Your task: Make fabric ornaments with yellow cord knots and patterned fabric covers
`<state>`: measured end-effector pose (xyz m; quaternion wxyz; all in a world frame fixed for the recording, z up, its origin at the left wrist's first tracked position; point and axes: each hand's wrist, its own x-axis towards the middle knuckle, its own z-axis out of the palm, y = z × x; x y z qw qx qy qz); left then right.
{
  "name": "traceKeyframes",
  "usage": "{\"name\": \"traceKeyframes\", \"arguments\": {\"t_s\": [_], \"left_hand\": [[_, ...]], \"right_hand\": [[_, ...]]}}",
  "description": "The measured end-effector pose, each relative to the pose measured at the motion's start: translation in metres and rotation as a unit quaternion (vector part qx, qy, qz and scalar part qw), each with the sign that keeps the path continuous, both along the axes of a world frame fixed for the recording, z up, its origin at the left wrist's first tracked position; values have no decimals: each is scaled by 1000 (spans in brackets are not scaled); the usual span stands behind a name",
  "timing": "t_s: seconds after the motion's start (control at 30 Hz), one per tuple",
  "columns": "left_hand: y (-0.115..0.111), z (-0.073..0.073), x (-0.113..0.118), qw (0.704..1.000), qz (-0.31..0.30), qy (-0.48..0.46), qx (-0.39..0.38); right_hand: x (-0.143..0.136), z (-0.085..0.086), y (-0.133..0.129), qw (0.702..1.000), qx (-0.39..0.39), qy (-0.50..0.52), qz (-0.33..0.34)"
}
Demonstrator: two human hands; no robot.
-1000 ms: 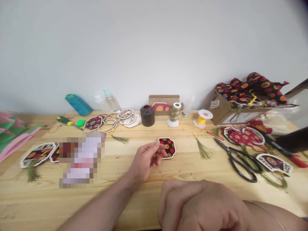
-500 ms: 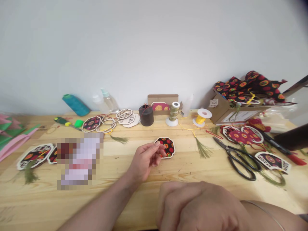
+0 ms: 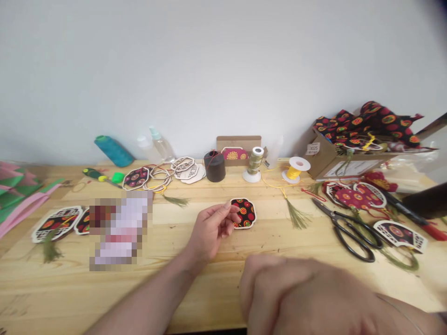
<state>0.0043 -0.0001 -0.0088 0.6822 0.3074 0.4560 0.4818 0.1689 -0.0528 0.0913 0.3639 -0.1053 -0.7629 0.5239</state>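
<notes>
Near the middle of the table, a small lobed plaque (image 3: 246,214) with a pale rim and black fabric patterned in red and orange faces me. My left hand (image 3: 212,228) is closed at its left edge, with the thumb and curled fingers covering that side. Low in the foreground, my right hand (image 3: 296,295) is curled into a fist and slightly blurred. Its back is towards me, so whatever its fingers hold is hidden. Black-handled scissors (image 3: 349,228) lie to the right of the plaque.
Along the wall stand a black thread cone (image 3: 214,167), a metallic thread spool (image 3: 256,163), a yellow cord spool (image 3: 294,173) and a teal cone (image 3: 114,151). A cardboard box (image 3: 331,163) holds patterned fabric. Tasselled ornaments (image 3: 57,224) lie left; a pixelated patch (image 3: 122,232) hides something.
The view has shifted slightly, moving the table things a little to the right in the picture. My right fist has also moved right. My left hand stays at the plaque.
</notes>
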Motion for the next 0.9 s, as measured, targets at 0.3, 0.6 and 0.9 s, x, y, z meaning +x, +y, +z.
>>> {"name": "traceKeyframes", "arguments": {"t_s": [0.3,0.6,0.9], "left_hand": [[8,-7,-1,977,196,-1,83],[2,-8,2,982,163,23,91],[3,-10,4,987,145,3,70]], "right_hand": [[11,-80,86,797,250,-154,-528],[-3,-116,94,668,514,-300,-446],[-5,-126,95,695,489,-349,-395]]}}
